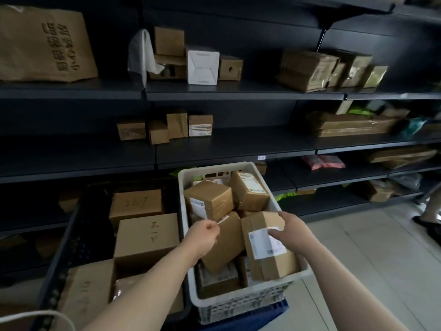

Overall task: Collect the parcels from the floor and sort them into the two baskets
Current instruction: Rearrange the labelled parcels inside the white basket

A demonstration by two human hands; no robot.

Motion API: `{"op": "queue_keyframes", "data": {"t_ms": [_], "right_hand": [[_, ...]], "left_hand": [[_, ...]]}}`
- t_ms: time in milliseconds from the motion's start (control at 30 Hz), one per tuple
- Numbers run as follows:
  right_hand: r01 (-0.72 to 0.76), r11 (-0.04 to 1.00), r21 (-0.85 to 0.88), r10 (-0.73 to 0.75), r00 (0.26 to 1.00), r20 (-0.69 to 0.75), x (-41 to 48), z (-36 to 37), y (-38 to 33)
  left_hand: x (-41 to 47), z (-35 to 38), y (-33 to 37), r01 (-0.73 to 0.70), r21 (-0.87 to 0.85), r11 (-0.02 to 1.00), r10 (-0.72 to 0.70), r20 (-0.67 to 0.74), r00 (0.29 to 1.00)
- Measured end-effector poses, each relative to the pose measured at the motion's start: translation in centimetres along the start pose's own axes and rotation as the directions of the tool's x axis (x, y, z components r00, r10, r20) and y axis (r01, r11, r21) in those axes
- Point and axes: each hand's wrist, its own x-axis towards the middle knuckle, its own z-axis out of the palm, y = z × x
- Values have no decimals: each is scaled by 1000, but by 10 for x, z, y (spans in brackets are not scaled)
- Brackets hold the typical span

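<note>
Two baskets stand side by side before dark shelving (238, 91): the white basket (241, 305) and, just left of it, a black basket (78, 235) holding larger cardboard boxes (145, 237) with handwritten marks. Behind the white basket the shelves carry brown cartons and a white box (202, 66), with a printed brown paper bag (45, 44) far up to its left and a pink packet (322, 161) behind it to the right. Something blue (253, 318) shows beneath the white basket, and well to its right a sandalled foot (427, 219) rests on the tiled floor. Inside the white basket brown parcels crowd one another up to the rim. At its near right side the right hand (290, 231) grasps the labelled parcel (269, 254), fingers wrapped over its top corner and thumb on the label. At its near left side the left hand (204, 237) has its fingers clenched, pinching a thin white strip (223, 219) above a tilted parcel (224, 249).
</note>
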Motion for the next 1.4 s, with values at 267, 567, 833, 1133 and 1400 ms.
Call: {"op": "queue_keyframes", "data": {"t_ms": [267,567,833,1133,1400], "right_hand": [[-6,1000,24,2,985,171,58,10,63],[107,994,-14,-101,964,245,84,32,58],[87,995,40,-95,954,283,93,36,61],[53,985,164,-106,936,336,94,35,65],[45,910,412,-170,948,270,102,37,60]], "left_hand": [[32,87,8,139,75,987,-137,-22,990],[40,115,2,204,-10,979,-204,-10,979],[55,122,3,201,-29,979,-198,71,978],[57,130,-6,239,-164,957,-225,99,969],[58,129,-4,108,-387,916,-111,14,994]]}}
